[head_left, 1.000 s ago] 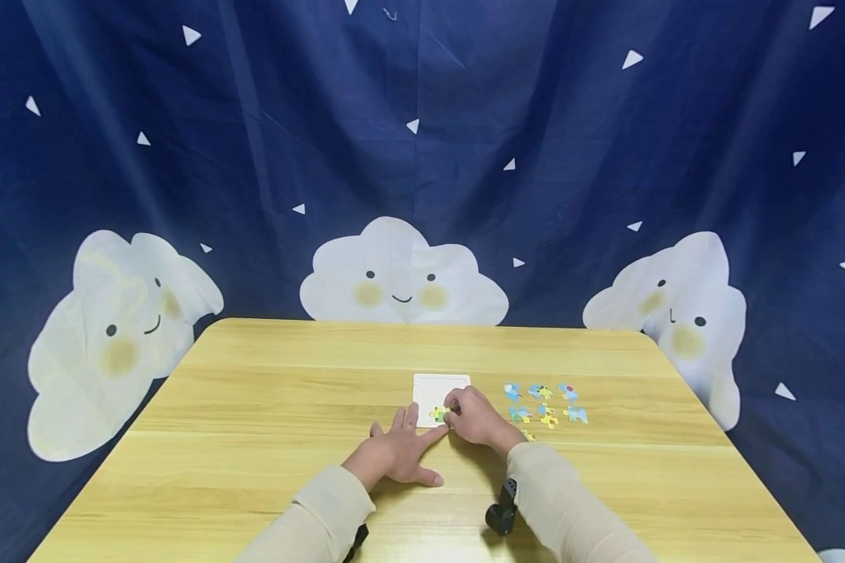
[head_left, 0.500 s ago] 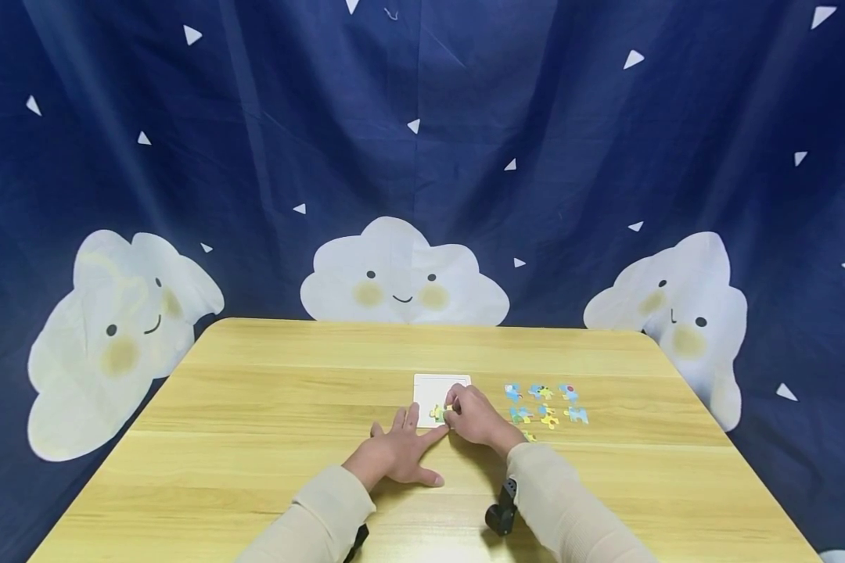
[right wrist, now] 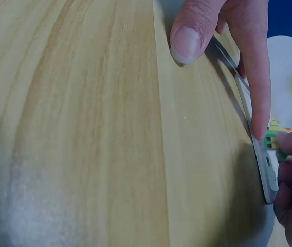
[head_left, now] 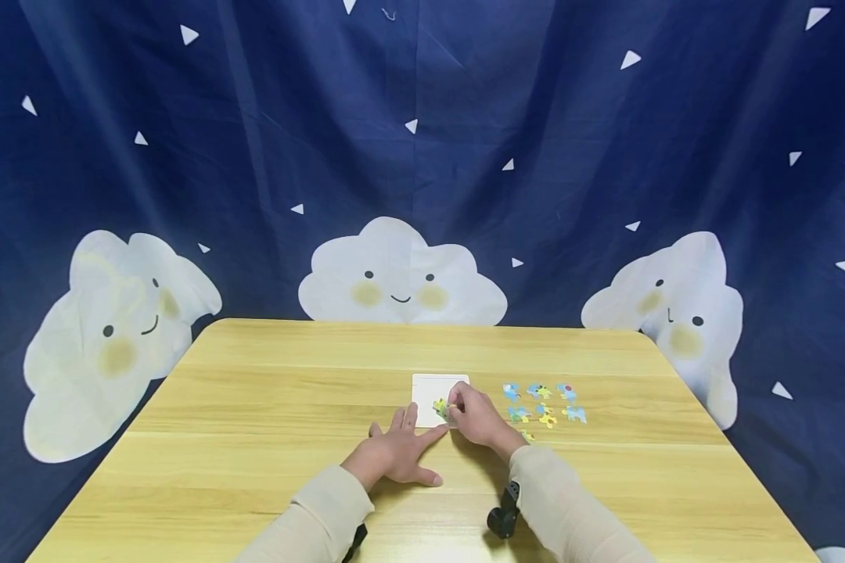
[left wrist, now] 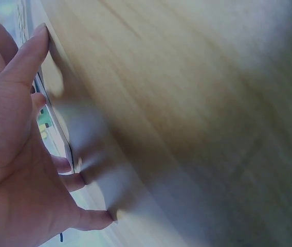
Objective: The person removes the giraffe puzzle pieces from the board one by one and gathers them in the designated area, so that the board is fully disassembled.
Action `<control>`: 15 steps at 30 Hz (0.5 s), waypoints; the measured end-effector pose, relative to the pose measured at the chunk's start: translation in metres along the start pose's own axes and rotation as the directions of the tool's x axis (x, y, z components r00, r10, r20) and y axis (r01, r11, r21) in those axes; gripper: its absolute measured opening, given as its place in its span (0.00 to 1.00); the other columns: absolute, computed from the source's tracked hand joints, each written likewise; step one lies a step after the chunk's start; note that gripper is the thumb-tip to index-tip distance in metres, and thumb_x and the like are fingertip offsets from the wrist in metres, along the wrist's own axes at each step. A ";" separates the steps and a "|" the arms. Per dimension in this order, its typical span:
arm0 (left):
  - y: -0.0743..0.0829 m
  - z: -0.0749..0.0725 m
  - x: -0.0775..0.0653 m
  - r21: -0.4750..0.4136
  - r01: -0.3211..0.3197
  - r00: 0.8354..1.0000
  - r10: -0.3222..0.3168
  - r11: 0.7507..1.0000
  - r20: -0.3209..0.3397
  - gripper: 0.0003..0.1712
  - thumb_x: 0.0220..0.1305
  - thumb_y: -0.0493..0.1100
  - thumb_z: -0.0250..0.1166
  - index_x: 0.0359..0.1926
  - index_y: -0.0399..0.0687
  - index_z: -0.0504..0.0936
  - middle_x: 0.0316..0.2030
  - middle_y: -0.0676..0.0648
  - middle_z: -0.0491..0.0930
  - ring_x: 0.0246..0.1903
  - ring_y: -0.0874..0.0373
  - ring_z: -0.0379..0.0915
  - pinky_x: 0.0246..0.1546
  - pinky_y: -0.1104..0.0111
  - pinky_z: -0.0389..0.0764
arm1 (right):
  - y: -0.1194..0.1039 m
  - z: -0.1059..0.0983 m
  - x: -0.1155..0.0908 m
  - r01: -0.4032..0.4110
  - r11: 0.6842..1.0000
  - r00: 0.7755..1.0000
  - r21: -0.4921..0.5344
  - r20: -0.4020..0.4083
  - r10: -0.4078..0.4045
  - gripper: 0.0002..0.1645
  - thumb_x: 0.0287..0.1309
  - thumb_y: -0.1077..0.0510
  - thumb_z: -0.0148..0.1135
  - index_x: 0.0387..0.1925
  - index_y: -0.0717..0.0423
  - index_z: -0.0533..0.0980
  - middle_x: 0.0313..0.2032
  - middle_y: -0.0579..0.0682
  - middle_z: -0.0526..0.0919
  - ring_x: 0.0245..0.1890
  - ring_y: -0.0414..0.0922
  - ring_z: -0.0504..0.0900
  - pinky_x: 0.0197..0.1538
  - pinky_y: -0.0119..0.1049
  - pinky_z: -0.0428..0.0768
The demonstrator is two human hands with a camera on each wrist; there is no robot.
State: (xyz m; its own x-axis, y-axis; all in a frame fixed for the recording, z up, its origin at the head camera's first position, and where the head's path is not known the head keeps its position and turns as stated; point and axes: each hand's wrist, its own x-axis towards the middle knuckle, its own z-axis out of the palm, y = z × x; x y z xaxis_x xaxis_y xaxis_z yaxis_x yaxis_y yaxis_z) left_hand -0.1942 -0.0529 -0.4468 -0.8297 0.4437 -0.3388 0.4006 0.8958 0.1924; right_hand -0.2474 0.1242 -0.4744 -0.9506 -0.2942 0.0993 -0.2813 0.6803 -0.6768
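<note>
My right hand (head_left: 475, 414) pinches a green and yellow jigsaw piece (head_left: 440, 407) between thumb and fingers, over the near right part of a white puzzle tray (head_left: 429, 387). In the right wrist view the green piece (right wrist: 271, 136) shows at the thumb tip, just inside the tray's rim (right wrist: 259, 163). My left hand (head_left: 396, 453) lies spread with straight fingers; its index fingertip is at the tray's near edge, close to the right hand. From the left wrist, the left hand (left wrist: 22, 154) has its fingertips down along the tray's edge (left wrist: 64, 136).
Several loose jigsaw pieces (head_left: 547, 417) in blue and yellow lie in rows right of the tray, one partly behind the right wrist. The wooden table (head_left: 289, 391) ends at a dark blue curtain (head_left: 366, 141) with cloud prints.
The jigsaw piece has gone from lying flatter in the tray to a tilted pose, a little higher in view. My right hand has shifted slightly right; the left has stayed put.
</note>
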 end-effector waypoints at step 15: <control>-0.003 0.002 0.002 -0.019 -0.009 1.000 0.009 1.000 0.004 0.48 0.51 0.74 0.59 0.71 0.76 0.52 0.73 0.34 0.42 0.71 0.38 0.40 0.57 0.32 0.53 | 0.011 -0.022 -0.009 -0.050 0.996 0.997 0.075 -0.056 0.054 0.05 0.59 0.64 0.60 0.30 0.55 0.72 0.26 0.45 0.73 0.28 0.39 0.72 0.30 0.30 0.71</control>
State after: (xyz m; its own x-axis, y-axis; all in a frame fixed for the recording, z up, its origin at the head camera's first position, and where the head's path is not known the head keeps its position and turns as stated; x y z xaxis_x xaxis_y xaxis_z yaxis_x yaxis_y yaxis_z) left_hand -0.1957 -0.0545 -0.4501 -0.8247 0.4518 -0.3403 0.4004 0.8913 0.2129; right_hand -0.2451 0.1497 -0.4667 -0.9704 -0.2184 0.1033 -0.2226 0.6420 -0.7336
